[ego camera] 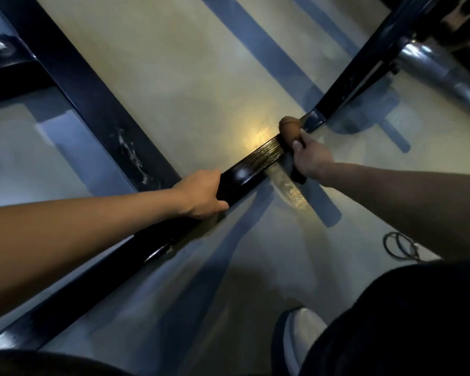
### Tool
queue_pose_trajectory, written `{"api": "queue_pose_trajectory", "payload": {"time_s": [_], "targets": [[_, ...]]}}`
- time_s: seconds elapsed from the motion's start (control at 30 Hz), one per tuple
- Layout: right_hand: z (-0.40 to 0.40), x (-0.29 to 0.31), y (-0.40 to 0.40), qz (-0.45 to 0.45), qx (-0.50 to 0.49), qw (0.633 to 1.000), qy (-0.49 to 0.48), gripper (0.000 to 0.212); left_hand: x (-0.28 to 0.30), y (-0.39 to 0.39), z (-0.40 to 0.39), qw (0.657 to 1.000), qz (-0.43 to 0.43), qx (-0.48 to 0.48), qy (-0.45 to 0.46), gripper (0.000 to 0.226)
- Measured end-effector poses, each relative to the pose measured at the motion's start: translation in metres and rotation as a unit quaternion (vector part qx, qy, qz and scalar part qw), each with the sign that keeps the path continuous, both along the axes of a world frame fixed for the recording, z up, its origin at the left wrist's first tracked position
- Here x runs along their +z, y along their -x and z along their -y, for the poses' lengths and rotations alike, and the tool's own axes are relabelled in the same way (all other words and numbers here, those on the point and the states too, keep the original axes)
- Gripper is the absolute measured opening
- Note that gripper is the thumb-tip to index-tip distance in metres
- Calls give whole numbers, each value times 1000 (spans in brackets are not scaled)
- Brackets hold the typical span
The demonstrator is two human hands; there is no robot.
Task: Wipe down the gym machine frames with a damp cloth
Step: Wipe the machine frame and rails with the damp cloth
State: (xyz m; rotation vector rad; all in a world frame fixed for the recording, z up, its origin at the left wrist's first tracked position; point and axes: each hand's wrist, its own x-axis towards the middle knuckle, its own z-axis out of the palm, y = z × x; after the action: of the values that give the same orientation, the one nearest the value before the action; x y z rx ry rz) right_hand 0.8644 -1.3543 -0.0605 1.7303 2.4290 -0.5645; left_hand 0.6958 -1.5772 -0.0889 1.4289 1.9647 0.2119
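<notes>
A black machine frame bar (251,164) runs low over the floor from bottom left to centre right, its wet top glinting. My left hand (201,194) grips this bar from the near side, thumb under the edge. Further along, my right hand (310,158) holds a brown cloth (289,130) wrapped over the bar close to where it meets a second dark bar (364,66) that rises to the upper right. Part of the cloth is hidden under my fingers.
A wide dark frame beam (87,93) crosses diagonally at the left. A shiny chrome tube (440,74) lies at the upper right. A coiled black cable (399,244) sits on the pale floor (174,63) at right. My shoe (301,332) and dark trouser leg fill the bottom right.
</notes>
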Motion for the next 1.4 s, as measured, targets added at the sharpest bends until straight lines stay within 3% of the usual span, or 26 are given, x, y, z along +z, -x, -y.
{"api": "queue_pose_trajectory", "payload": {"time_s": [0.07, 0.17, 0.27, 0.4, 0.53, 0.67, 0.77, 0.9, 1.03, 1.13, 1.27, 1.4], "targets": [[34, 2, 13, -16, 58, 998, 36, 56, 9, -1, -2, 1000, 6, -10, 6, 51], [81, 1, 16, -16, 237, 970, 49, 55, 15, 1, -8, 999, -13, -31, 20, 50], [70, 4, 1, -2, 316, 948, 35, 55, 12, 2, -8, 999, -30, -34, 18, 52], [17, -2, -12, -35, 286, 957, 19, 53, 7, -2, 1, 998, -49, -9, 25, 46], [-80, -14, -35, -49, 164, 985, -31, 53, 11, -7, -6, 996, -63, 15, 66, 51], [-131, -18, -43, -91, 63, 994, -7, 54, 23, -15, -21, 990, -52, 61, 117, 67], [-91, -16, -35, -114, 110, 987, 14, 55, 35, -24, -36, 983, -54, 89, 152, 66], [-14, -9, -25, -11, 379, 921, 89, 58, 48, -50, -52, 968, -86, 104, 213, 53], [-17, 2, -15, 35, 454, 889, 59, 56, 50, -60, -69, 955, -94, 104, 262, 56], [-53, 1, -21, 45, 463, 885, 30, 55, 39, -44, -74, 968, -104, 80, 213, 55], [-132, 7, -39, 52, 414, 908, -24, 52, 24, -29, -74, 973, -116, 58, 191, 82], [-194, 21, -46, 93, 292, 952, -9, 51, 16, -31, -74, 977, -63, 72, 188, 63]]}}
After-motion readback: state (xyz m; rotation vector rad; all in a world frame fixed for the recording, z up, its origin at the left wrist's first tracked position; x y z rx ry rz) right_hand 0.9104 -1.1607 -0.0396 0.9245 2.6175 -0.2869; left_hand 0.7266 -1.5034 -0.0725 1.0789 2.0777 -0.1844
